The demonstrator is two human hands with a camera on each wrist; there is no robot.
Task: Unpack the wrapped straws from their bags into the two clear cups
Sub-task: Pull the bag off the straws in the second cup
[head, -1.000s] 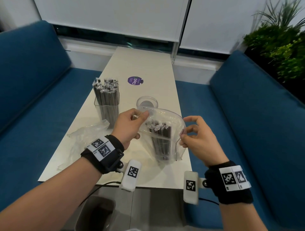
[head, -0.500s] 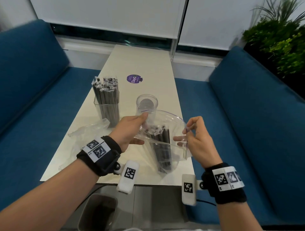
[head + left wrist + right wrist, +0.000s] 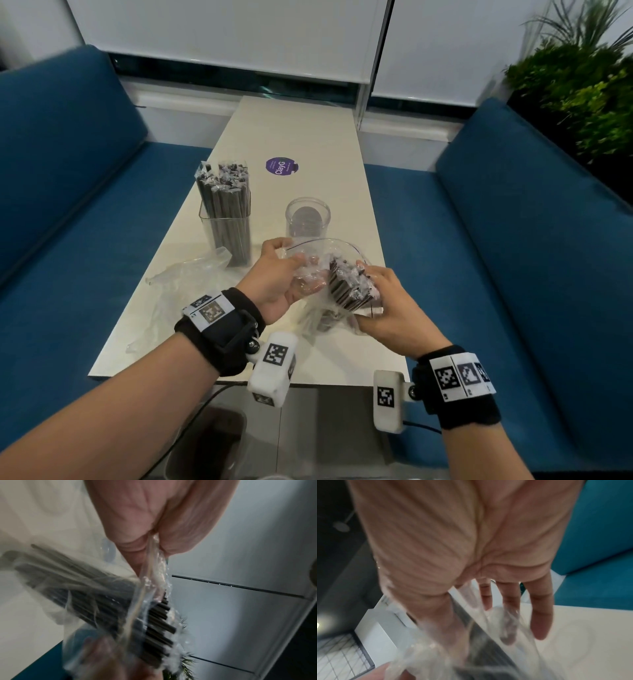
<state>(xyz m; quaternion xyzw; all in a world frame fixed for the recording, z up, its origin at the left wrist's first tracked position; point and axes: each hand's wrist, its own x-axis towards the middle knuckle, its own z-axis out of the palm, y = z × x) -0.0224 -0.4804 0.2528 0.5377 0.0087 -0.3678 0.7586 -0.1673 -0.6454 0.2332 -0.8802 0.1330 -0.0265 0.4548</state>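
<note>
A person sits at a narrow white table [image 3: 301, 137] between blue benches, holding a clear plastic bag [image 3: 318, 308] of dark wrapped straws [image 3: 347, 286] just above the near end of the table. The left hand [image 3: 277, 281] pinches the bag's bunched film between thumb and fingers. The right hand [image 3: 387, 301] wraps around the straw bundle through the plastic. The bundle's long axis is tilted, its exposed upper ends pointing up and away from the person, its lower end down toward the table edge. Beyond it stands an empty round cup [image 3: 307, 217]; to the left, a square cup [image 3: 227, 226] already full of upright straws, with a spent bag [image 3: 185, 274] beside it. The likely risk: slippery film could let the bundle slide loose and scatter straws, or the bag could knock the light empty cup over.
</note>
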